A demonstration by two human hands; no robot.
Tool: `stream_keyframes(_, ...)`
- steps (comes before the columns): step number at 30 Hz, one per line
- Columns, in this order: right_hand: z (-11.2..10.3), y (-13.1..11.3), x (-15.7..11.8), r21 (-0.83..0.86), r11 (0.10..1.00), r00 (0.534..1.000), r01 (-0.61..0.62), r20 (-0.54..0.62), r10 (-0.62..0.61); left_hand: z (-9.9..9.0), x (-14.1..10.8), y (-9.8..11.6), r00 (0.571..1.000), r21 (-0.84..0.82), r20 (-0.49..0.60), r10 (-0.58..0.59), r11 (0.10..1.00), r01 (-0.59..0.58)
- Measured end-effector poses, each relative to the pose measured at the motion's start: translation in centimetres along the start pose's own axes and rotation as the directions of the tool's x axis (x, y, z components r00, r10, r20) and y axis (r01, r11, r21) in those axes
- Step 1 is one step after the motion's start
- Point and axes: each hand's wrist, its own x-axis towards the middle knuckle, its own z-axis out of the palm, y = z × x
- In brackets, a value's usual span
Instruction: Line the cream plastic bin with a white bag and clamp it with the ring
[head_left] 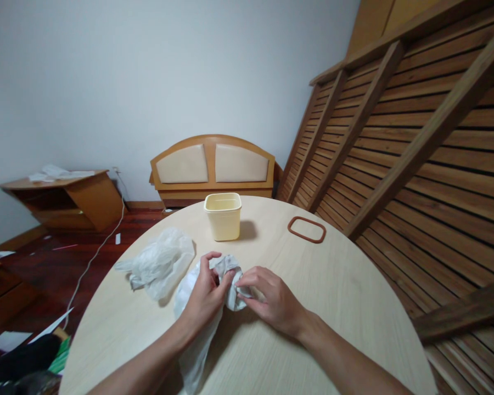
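Note:
A crumpled whitish plastic bag [231, 296] is bunched between my two hands over the round table. My left hand [209, 288] is wrapped round its gathered part, with the thumb pressed on it, and a long loose part hangs down below the wrist. The fingertips of my right hand [269, 296] pinch the bag's right side. Just beyond my hands stands an upright, open-topped pale yellow container [224, 222]. Left of my hands lies another crumpled translucent bag [160, 266]. A brown rounded rectangular ring [307, 229] lies flat at the back right.
The round light wood table [333, 307] fills the front. Slatted wooden panels [395, 142] lean on the right. Behind the table is a padded headboard [212, 164]. At the left, a low cabinet [82, 203], a white cable and scattered papers are on the floor.

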Motion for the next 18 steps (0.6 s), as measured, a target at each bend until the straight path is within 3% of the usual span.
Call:
stream_keyframes(2,0.0,0.1,0.0,-0.037,0.999,0.999,0.027,0.025,-0.026,0.0,-0.1,-0.2,1.0,0.026,0.019,0.005,1.0,-0.006)
stream_keyframes(8,0.3,0.5,-0.2,-0.039,0.998,0.999,0.041,0.027,-0.04,-0.4,0.0,0.3,0.984,0.355,0.064,0.164,0.918,-0.176)
stream_keyframes(14,0.2,0.8,-0.3,0.018,0.999,0.999,-0.032,-0.012,0.032,-0.5,-0.6,1.1,0.936,0.388,0.271,0.225,0.864,-0.32)
stream_keyframes(18,0.3,1.1,-0.3,0.087,0.993,0.994,-0.076,-0.075,0.083,-0.6,-0.7,1.3,0.909,0.392,0.368,0.196,0.854,-0.343)
